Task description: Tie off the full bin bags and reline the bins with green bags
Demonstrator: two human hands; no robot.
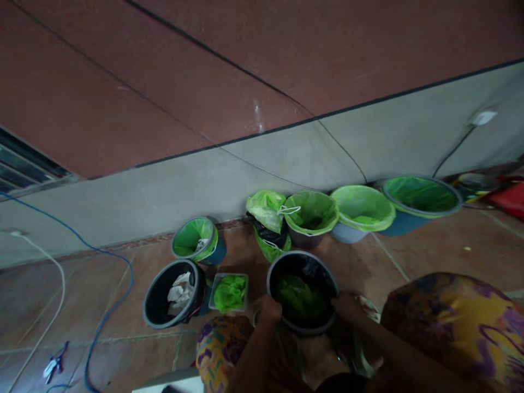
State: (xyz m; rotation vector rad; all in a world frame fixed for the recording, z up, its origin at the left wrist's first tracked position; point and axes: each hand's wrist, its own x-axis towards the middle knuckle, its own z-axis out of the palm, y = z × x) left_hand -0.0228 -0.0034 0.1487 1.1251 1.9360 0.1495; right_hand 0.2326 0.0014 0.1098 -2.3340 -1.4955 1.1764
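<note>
A round trash bin [302, 329] with a grey rim stands between my knees. A dark liner covers its inside wall, and a green plastic bag [301, 297] lies within. My left hand [270, 311] is closed at the left of the rim, and my right hand [343, 305] grips the opposite side. Most fingers are hidden or dim. Left of the bin, a clear square tub [246, 300] holds bunched green plastic bags [230, 292]. Farther left, a black-lined bin [153, 303] has crumpled white paper [180, 292] in it.
Along the wall stand several green-lined bins, including a small left one [186, 234], a brown one [313, 240], a white one [347, 233] and a blue one [413, 221]. Tied bags [266, 210] sit among them. Cables, including a blue cord [131, 273], cross the tiled floor at left.
</note>
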